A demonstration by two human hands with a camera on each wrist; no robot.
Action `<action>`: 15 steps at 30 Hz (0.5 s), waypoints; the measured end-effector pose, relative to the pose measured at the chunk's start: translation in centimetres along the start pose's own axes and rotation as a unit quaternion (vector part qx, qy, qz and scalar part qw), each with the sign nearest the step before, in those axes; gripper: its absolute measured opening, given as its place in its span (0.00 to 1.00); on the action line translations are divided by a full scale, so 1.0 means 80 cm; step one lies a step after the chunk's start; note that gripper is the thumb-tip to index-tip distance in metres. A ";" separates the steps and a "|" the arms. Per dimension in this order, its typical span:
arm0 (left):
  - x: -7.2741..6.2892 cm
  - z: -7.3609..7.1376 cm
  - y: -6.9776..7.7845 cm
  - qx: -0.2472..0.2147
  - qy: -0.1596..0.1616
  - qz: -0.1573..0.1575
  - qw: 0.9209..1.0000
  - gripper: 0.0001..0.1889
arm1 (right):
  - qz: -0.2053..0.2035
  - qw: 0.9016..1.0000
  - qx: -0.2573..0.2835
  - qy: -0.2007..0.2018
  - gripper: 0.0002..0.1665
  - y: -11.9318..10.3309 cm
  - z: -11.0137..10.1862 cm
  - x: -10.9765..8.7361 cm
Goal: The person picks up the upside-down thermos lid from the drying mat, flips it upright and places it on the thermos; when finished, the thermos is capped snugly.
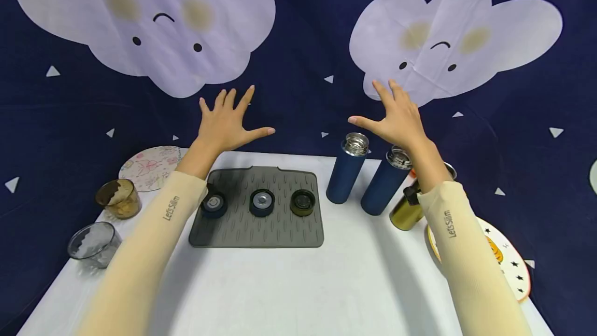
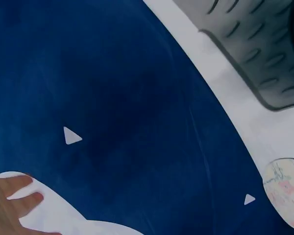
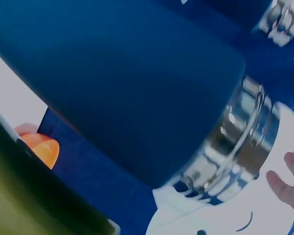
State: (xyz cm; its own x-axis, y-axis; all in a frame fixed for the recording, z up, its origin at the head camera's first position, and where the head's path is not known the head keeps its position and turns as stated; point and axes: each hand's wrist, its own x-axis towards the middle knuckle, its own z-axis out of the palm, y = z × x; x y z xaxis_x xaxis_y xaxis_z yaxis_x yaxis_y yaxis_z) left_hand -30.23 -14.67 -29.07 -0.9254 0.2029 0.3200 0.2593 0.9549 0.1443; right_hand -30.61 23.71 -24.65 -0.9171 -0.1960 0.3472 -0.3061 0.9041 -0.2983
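Both hands are held up above the far side of the table, fingers spread. My left hand (image 1: 224,126) is raised past the grey mat (image 1: 242,232), touching nothing. On that mat sit three bottle lids: a dark one (image 1: 214,202) partly behind the left sleeve, a middle one (image 1: 261,202) and an olive one (image 1: 302,202). My right hand (image 1: 398,118) hovers above two lidless navy bottles, one on the left (image 1: 346,172) and one on the right (image 1: 384,185). An olive-gold bottle (image 1: 406,214) stands beside them, partly hidden by the right forearm.
At the left edge are an amber glass (image 1: 132,205) and a clear glass (image 1: 109,253), with a round patterned mat (image 1: 151,167) behind. A white plate-like disc with stars (image 1: 510,263) lies at right, partly under the sleeve. An orange object (image 3: 45,149) shows behind the bottles. A navy curtain backs the table.
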 end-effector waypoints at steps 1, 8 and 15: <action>-0.006 0.000 0.000 0.003 0.011 0.010 1.000 0.59 | -0.011 1.000 0.007 0.017 0.62 -0.002 0.001 -0.004; -0.063 0.011 -0.002 -0.005 0.078 0.061 0.995 0.55 | -0.127 0.985 0.059 0.105 0.56 -0.024 0.025 -0.041; -0.113 0.041 -0.016 -0.034 0.092 0.055 0.994 0.51 | -0.216 0.968 0.093 0.083 0.55 -0.050 0.067 -0.078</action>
State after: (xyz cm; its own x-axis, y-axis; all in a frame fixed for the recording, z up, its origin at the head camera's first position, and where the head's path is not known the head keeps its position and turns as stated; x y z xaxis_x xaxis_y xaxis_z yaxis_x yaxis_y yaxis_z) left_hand -23.13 -17.04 -35.25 -0.8256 0.2560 0.5028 0.3801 0.9110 0.1603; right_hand -24.99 19.25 -30.40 -0.6446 -0.4619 0.6092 -0.7062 0.6649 -0.2432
